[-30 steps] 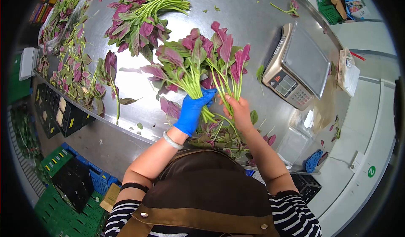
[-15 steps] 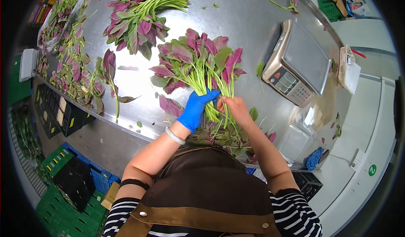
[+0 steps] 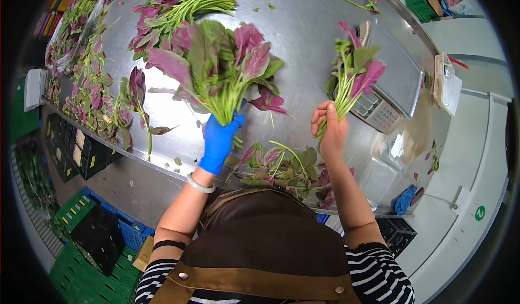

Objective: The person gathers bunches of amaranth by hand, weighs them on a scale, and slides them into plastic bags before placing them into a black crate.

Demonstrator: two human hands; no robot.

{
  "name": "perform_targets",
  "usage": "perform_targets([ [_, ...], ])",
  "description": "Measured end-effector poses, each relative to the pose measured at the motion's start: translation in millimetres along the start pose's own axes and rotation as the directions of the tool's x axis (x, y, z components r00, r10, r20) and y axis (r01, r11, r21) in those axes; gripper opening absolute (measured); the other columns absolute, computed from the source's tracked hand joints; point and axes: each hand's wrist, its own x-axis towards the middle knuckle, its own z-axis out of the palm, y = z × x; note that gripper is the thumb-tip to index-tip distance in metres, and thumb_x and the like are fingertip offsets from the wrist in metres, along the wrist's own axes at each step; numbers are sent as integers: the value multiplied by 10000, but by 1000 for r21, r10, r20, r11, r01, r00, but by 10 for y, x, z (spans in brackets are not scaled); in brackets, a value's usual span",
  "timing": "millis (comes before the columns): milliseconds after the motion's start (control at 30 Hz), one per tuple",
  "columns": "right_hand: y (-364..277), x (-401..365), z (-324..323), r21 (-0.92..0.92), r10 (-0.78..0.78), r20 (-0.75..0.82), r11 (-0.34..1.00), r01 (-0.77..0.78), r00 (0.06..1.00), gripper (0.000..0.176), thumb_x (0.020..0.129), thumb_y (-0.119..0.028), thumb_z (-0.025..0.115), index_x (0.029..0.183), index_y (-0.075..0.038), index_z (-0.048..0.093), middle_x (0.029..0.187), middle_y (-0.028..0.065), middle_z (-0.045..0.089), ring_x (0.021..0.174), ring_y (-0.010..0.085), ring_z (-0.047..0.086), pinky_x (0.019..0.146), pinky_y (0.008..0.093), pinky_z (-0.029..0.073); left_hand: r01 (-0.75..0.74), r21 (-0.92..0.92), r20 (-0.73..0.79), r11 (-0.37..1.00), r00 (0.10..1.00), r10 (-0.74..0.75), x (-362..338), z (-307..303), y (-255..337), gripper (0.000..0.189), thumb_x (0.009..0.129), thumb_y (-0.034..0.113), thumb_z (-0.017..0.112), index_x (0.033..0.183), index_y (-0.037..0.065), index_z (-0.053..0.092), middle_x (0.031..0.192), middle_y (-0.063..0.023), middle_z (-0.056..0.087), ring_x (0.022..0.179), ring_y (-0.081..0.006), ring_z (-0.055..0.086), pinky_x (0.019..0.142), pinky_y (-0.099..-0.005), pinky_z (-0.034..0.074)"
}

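My left hand [image 3: 221, 141], in a blue glove, is closed round the stems of a large bunch of purple and green leafy stalks [image 3: 225, 71], leaves pointing away from me. My bare right hand [image 3: 331, 128] grips a smaller bunch [image 3: 352, 79] by its stems, its leaves in front of the scale [image 3: 387, 109]. The two bunches are held apart. Between my hands and nearer to me, loose leaves and stems [image 3: 276, 166] lie at the table's near edge. Another bunch [image 3: 189, 6] rests on the metal table [image 3: 303, 11] at the back.
Scattered stalks [image 3: 95, 93] and a clear plastic bag [image 3: 81, 38] cover the table's left side. To the right are a white basket [image 3: 444, 82], plastic trays [image 3: 379, 177] and a blue cord bundle [image 3: 404, 200]. Green crates [image 3: 81, 274] stand at the lower left.
My hands have moved apart, splitting the stalks between them. The left hand went left with the larger bunch; the right hand moved right and slightly away from me with the smaller one.
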Motion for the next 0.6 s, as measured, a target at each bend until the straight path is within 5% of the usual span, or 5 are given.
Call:
perform_targets([
  [200,-80,-135,382,34,194,217,978,-206,957,236,982,-237,420,945,-26,519,686,46,534,478,73,426,425,217,323,75,-212,98,974,994,-55,-102,84,275,345,871,84,612,1191,7,510,1164,-135,627,814,-105,564,743,-236,465],
  [267,145,-121,526,85,390,450,877,-473,804,190,953,-188,446,975,-17,525,713,45,533,490,76,431,430,224,332,289,-279,174,916,953,-248,-100,70,-45,353,875,117,617,1208,24,543,1098,-91,642,885,-127,592,764,-250,472],
  [400,558,-188,581,-45,522,499,812,-581,692,159,932,-142,481,1009,-7,516,790,50,546,526,109,477,462,250,384,544,-507,255,668,835,-487,-134,142,-362,245,896,199,614,1085,44,598,861,-62,626,781,-182,618,694,-323,522],
  [533,595,-256,527,-211,504,555,855,-474,661,181,935,-165,463,983,2,514,757,62,554,565,137,548,487,273,462,685,-474,608,554,709,-357,-68,21,-540,205,893,174,617,1057,52,631,942,-53,650,836,-179,619,762,-332,514],
  [600,595,-220,473,-239,508,582,853,-463,635,209,944,-191,447,965,5,514,727,66,551,549,146,551,467,284,466,665,-441,516,603,737,-436,-69,123,-464,193,890,164,618,1047,52,633,927,-52,649,826,-181,622,755,-335,517],
])
